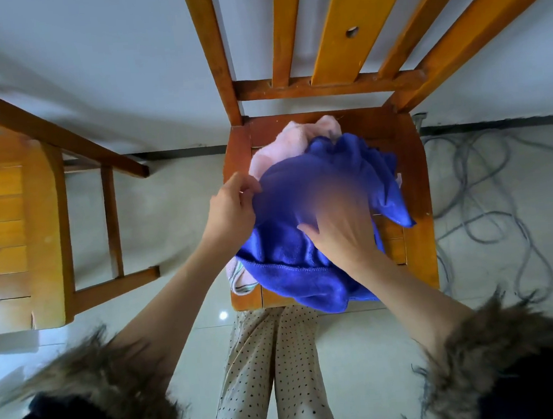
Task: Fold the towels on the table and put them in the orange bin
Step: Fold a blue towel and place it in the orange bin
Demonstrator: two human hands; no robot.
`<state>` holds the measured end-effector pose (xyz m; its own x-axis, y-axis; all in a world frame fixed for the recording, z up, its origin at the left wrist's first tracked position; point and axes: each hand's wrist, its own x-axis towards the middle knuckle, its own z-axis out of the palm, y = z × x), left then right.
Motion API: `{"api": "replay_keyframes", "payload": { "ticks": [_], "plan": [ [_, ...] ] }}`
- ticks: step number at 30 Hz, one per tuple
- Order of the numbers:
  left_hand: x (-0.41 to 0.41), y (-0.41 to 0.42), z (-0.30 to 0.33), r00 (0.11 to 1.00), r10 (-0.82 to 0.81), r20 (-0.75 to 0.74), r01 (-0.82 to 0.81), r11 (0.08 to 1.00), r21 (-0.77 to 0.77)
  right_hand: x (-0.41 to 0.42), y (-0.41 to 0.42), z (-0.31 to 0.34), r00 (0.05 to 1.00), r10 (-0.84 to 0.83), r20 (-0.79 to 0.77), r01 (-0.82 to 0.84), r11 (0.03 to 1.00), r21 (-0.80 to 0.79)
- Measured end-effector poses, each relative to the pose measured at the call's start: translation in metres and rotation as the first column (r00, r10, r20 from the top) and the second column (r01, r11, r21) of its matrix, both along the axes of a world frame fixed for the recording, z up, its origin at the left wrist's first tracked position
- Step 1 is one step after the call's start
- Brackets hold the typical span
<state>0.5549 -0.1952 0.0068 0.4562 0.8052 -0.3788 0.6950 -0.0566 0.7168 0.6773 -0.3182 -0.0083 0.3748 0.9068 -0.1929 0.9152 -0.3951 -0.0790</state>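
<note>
The blue towel (307, 270) lies crumpled on a wooden chair (414, 197), over a pink towel (279, 145). The left hand (231, 210) pinches its edge; the right hand (340, 233) lies on it, blurred, grasp unclear. Folding seems barely begun: next, lift and spread the blue one flat. No bin or writing shows.

Bright even daylight, soft shadows, small glare spot on floor tiles (223, 315), motion-blurred right hand (340, 227), strong wide-angle bending at edges
</note>
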Motion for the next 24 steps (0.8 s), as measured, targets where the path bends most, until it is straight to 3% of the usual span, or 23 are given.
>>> {"api": "replay_keyframes", "payload": {
  "ticks": [7, 11, 16, 19, 24],
  "plan": [
    [0.003, 0.0, 0.02, 0.983, -0.052, 0.175, 0.065, 0.995, -0.071, -0.017, 0.02, -0.007, 0.995, -0.096, 0.021, 0.094, 0.989, 0.113],
    [0.0, -0.003, 0.035, 0.986, -0.098, 0.134, 0.113, 0.987, -0.11, -0.005, 0.02, 0.016, 0.993, -0.104, -0.056, 0.114, 0.965, 0.238],
    [0.006, -0.036, 0.048, 0.962, -0.273, -0.001, 0.273, 0.962, 0.01, 0.011, 0.02, 0.074, 0.933, -0.077, -0.352, 0.17, 0.955, 0.241],
    [0.025, -0.062, 0.071, 0.96, -0.256, -0.11, 0.273, 0.946, 0.176, 0.018, 0.017, 0.114, 0.938, -0.087, -0.336, 0.183, 0.946, 0.268],
    [0.041, -0.06, 0.135, 0.987, -0.157, 0.022, 0.148, 0.962, 0.229, 0.04, 0.01, 0.187, 0.956, -0.064, -0.285, 0.175, 0.907, 0.382]
  ]
}}
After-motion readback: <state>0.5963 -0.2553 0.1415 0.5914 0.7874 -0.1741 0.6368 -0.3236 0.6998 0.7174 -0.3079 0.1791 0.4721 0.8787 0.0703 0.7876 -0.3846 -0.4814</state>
